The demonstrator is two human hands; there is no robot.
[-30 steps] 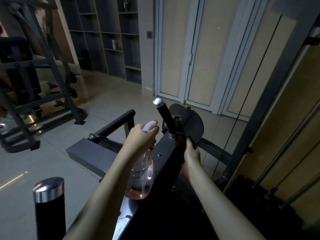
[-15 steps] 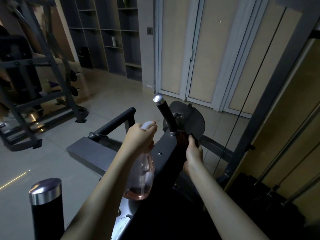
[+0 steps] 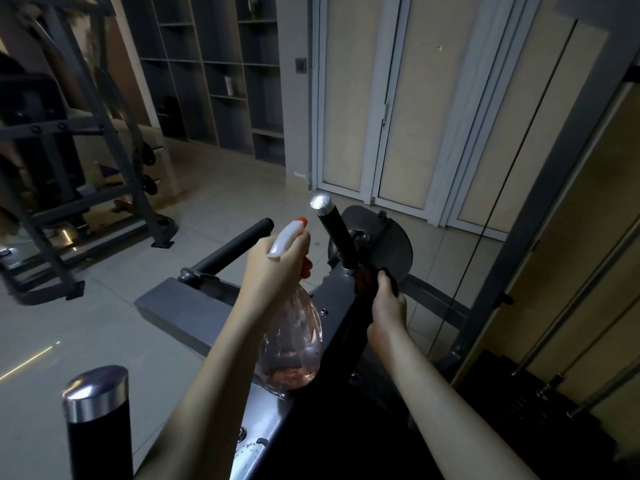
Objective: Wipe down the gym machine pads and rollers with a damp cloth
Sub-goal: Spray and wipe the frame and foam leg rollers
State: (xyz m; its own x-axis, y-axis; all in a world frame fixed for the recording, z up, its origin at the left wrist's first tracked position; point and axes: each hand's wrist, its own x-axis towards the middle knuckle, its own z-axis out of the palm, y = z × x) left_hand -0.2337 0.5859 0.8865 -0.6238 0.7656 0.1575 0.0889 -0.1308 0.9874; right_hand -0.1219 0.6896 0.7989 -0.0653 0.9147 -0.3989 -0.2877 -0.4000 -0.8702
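Note:
My left hand [image 3: 277,268] grips the neck of a clear spray bottle [image 3: 291,344] with pinkish liquid; its white nozzle with a red tip points toward a black roller [image 3: 337,237] capped in chrome. My right hand [image 3: 386,313] holds a dark cloth [image 3: 365,278] against the machine's dark arm [image 3: 343,327], just below the roller's base. A second chrome-capped black roller [image 3: 98,427] stands at the lower left. The cloth is mostly lost in the dim light.
A grey round plate [image 3: 391,244] sits behind the roller. A black foot bar [image 3: 235,247] and grey base block [image 3: 180,310] lie to the left. A steel upright [image 3: 540,209], cable and weight stack [image 3: 540,403] stand right. Another rack [image 3: 69,188] is far left.
My left hand has lifted the spray bottle slightly, so its white nozzle shows more. My right hand stays on the cloth at the roller's base.

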